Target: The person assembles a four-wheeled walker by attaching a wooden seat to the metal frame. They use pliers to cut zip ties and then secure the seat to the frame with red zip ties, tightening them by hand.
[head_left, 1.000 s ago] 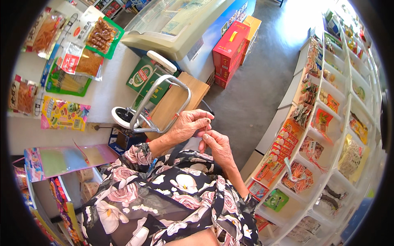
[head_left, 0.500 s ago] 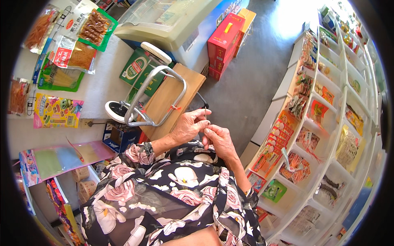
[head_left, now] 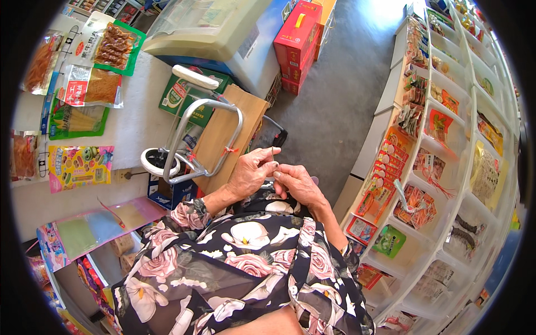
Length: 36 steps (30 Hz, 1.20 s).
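My left hand (head_left: 251, 174) and my right hand (head_left: 298, 184) meet in front of my lap, fingertips nearly touching. Both are closed in a pinch. A thin dark sliver (head_left: 273, 151) shows at the left fingertips, too small to name. What the right fingers pinch is hidden. Beneath both hands lies the dark floral clothing (head_left: 245, 234) I wear. Just beyond my left hand stands a folding cart with a silver tube handle (head_left: 239, 131) and a wooden board (head_left: 226, 139).
Clear bins of packaged snacks (head_left: 416, 206) line the right side. Red boxes (head_left: 297, 42) stand ahead beside a freezer chest (head_left: 223, 39). On the left hang snack packets (head_left: 81, 167); a green carton (head_left: 190, 97) sits behind the cart. Grey floor (head_left: 335, 89) runs between.
My view has shifted slightly, so the surroundings sit a little differently. Both hands stay pinched together; the thin piece above the fingertips shows less upright and shorter than before.
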Available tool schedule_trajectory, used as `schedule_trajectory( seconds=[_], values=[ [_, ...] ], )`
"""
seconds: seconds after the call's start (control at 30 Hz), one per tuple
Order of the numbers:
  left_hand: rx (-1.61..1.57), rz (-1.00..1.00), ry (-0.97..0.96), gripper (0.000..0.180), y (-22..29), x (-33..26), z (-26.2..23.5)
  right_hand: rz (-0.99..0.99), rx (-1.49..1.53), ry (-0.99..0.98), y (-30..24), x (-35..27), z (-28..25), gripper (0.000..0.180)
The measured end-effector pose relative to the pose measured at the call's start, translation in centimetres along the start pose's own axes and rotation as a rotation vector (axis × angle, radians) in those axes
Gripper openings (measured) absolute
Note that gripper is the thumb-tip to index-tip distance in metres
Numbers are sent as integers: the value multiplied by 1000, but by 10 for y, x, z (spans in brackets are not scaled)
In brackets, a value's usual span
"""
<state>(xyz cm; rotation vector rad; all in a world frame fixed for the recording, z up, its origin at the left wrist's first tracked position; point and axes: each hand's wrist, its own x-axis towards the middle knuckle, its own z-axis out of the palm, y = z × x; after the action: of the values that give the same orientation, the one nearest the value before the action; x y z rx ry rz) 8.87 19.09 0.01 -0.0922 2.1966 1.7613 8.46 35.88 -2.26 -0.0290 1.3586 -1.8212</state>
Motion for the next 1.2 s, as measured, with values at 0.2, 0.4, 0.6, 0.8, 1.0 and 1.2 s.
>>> schedule_trajectory(
  seconds=[0.2,0.4,0.6,0.8,1.0,1.2],
  values=[
    [243,90,-16,32,3,-2,-9,1,54,-8,7,9,2,18],
    [150,79,-1,33,-16,8,-33,-38,229,-36,24,43,16,19],
    [242,49,-122,32,-33,20,-57,-7,206,0,35,59,29,16],
    [271,56,-167,32,-42,20,-48,33,311,103,44,46,31,19],
    [448,238,-169,31,-38,13,-47,95,171,107,40,44,29,17],
    [607,339,-210,30,-35,12,-44,109,112,97,31,40,28,15]
  ],
)
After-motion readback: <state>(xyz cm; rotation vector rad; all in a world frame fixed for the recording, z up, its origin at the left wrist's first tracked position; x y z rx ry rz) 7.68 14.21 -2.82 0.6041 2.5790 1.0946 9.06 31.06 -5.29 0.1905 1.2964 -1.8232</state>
